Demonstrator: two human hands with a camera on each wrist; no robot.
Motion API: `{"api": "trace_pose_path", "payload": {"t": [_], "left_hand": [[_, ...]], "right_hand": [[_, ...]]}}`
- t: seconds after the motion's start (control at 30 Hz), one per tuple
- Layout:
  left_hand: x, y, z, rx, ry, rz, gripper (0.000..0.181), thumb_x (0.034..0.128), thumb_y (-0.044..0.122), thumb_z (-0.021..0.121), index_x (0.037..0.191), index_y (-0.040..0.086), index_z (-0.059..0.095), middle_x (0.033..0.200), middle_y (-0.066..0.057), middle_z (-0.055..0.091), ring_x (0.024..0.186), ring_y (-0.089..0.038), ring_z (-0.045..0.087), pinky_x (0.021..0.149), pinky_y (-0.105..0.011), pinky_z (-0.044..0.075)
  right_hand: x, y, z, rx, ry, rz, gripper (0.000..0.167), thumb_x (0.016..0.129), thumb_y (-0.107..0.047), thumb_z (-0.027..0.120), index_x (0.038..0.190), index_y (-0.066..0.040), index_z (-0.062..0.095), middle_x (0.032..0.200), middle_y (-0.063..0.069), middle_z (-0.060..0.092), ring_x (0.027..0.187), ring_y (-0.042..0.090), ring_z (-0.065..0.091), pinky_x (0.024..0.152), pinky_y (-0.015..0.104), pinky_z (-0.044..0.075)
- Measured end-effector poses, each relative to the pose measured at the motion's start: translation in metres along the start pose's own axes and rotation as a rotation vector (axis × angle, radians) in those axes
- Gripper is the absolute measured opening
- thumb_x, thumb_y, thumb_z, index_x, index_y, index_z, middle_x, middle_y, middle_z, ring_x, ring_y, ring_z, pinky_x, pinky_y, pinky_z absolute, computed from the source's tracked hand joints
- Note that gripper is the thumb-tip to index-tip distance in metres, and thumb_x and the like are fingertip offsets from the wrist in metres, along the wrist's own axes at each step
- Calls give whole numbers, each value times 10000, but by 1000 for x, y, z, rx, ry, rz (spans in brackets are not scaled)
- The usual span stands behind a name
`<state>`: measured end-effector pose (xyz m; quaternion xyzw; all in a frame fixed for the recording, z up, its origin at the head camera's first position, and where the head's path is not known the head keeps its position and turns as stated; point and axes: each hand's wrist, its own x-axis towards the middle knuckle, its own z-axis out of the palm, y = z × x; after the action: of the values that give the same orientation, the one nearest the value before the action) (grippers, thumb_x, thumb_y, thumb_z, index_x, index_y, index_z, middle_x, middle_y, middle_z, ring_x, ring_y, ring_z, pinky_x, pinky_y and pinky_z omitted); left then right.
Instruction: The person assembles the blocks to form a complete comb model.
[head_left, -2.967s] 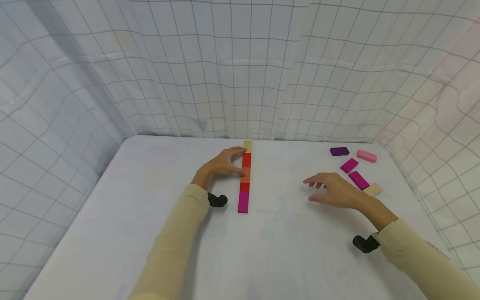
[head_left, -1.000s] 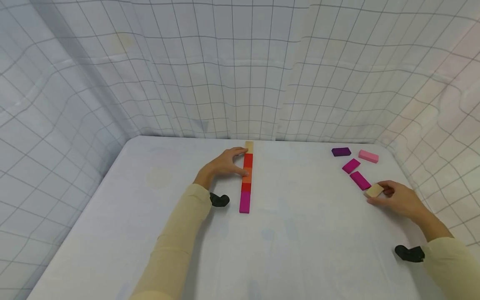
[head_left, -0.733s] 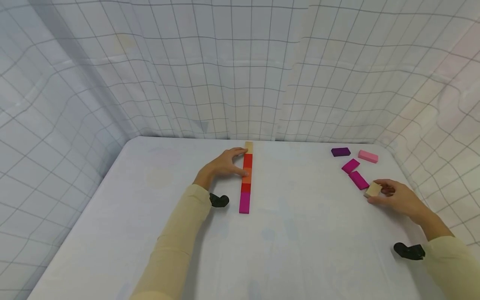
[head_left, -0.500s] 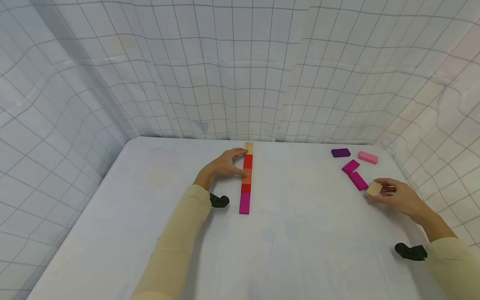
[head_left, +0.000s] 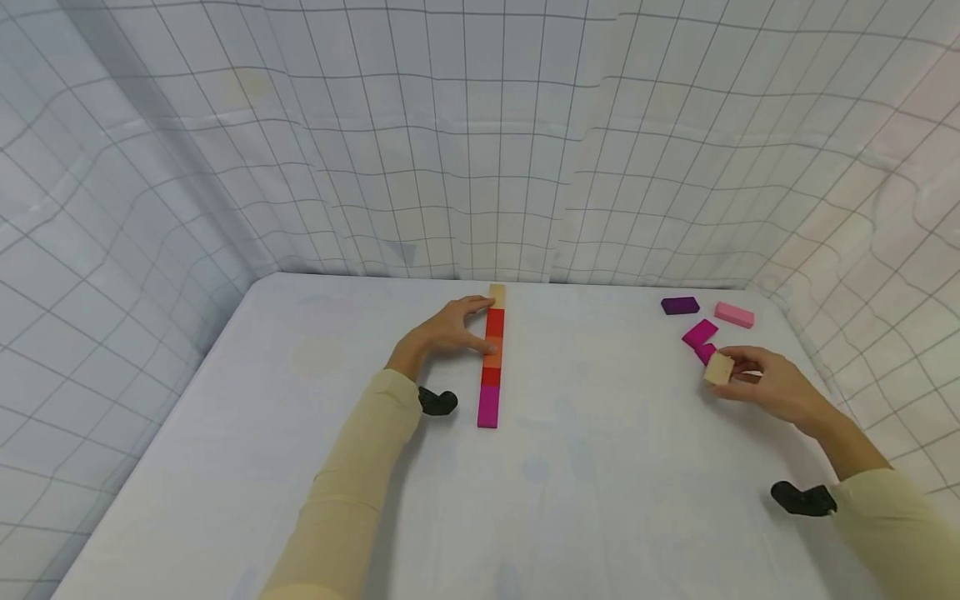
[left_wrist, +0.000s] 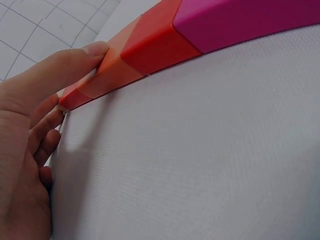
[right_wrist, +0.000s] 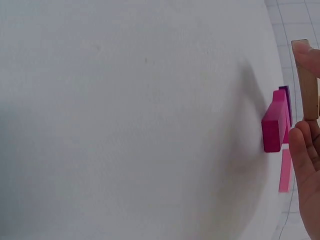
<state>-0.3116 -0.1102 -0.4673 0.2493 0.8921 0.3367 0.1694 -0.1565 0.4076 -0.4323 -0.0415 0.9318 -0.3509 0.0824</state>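
Observation:
A straight row of blocks runs away across the middle of the table: a magenta block (head_left: 488,407) nearest, then a red block (head_left: 491,377), an orange block (head_left: 492,357), another red block (head_left: 495,322) and a tan block (head_left: 497,292) farthest. My left hand (head_left: 442,327) touches the row from the left, thumb on the orange block (left_wrist: 112,62) and a fingertip by the tan one. On the right, my right hand (head_left: 783,387) pinches a tan wooden block (head_left: 718,369) between thumb and fingers. The right wrist view shows this wooden block (right_wrist: 307,92) raised off the table.
Behind the held block lie two magenta blocks, one (head_left: 705,353) partly covered and one (head_left: 700,332) in fuller view. Farther back are a dark purple block (head_left: 680,306) and a pink block (head_left: 734,314). Gridded white curtains (head_left: 510,167) hang beyond the table (head_left: 600,500).
My right hand went to the tan block at the right, gripped it and lifted it, now bringing it leftward past the near magenta block. My left hand stays on the row.

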Motion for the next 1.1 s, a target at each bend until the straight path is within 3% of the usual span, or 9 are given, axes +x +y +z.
{"api": "trace_pose_path", "payload": {"t": [0.27, 0.53, 0.6, 0.8, 0.87, 1.03, 1.1], "left_hand": [[0, -1, -1, -6, 2, -3, 948, 844, 421, 820, 1631, 172, 353, 1685, -75, 254, 1541, -287, 184, 1214, -559, 200], [1, -1, -1, -2, 2, 2, 953, 842, 430, 820, 1631, 172, 352, 1685, -80, 250, 1541, -293, 183, 1214, -564, 195], [1, 0, -1, -5, 1, 2, 954, 839, 428, 819, 1631, 175, 353, 1685, -78, 252, 1540, -294, 184, 1214, -566, 191], [0, 0, -1, -11, -1, 17, 953, 844, 428, 819, 1632, 170, 349, 1682, -76, 260, 1538, -287, 191, 1214, -556, 202], [1, 0, -1, -9, -2, 21, 953, 847, 429, 817, 1632, 166, 346, 1683, -78, 257, 1539, -287, 190, 1214, -556, 202], [0, 1, -1, -5, -1, 14, 950, 844, 434, 817, 1631, 173, 352, 1681, -73, 262, 1536, -285, 195, 1213, -557, 204], [-1, 1, -1, -7, 0, 12, 951, 844, 432, 820, 1631, 175, 352, 1680, -70, 265, 1536, -284, 196, 1214, -553, 204]], "right_hand": [[10, -22, 22, -45, -8, -69, 715, 870, -350, 849, 1418, 3, 555, 1275, 167, 591, 1122, 327, 549, 854, 261, 503], [18, -37, 42, -20, -40, -155, 667, 841, -262, 879, 1374, 21, 593, 1268, 146, 591, 1139, 327, 565, 924, 137, 467], [17, -39, 46, -12, -44, -165, 661, 835, -245, 885, 1372, 12, 599, 1271, 135, 593, 1139, 318, 568, 949, 185, 494], [13, -49, 59, -17, -56, -224, 634, 834, -244, 886, 1357, -5, 621, 1275, 130, 601, 1133, 318, 588, 979, 479, 536], [13, -52, 63, -11, -67, -238, 622, 838, -235, 880, 1358, -13, 620, 1281, 125, 599, 1141, 313, 585, 985, 407, 540], [16, -62, 76, 5, -106, -274, 604, 842, -208, 872, 1358, -31, 613, 1272, 87, 594, 1151, 285, 569, 1006, 381, 525], [18, -70, 83, 1, -117, -309, 600, 837, -216, 880, 1345, -33, 619, 1257, 74, 601, 1144, 278, 575, 1010, 484, 514]]}}
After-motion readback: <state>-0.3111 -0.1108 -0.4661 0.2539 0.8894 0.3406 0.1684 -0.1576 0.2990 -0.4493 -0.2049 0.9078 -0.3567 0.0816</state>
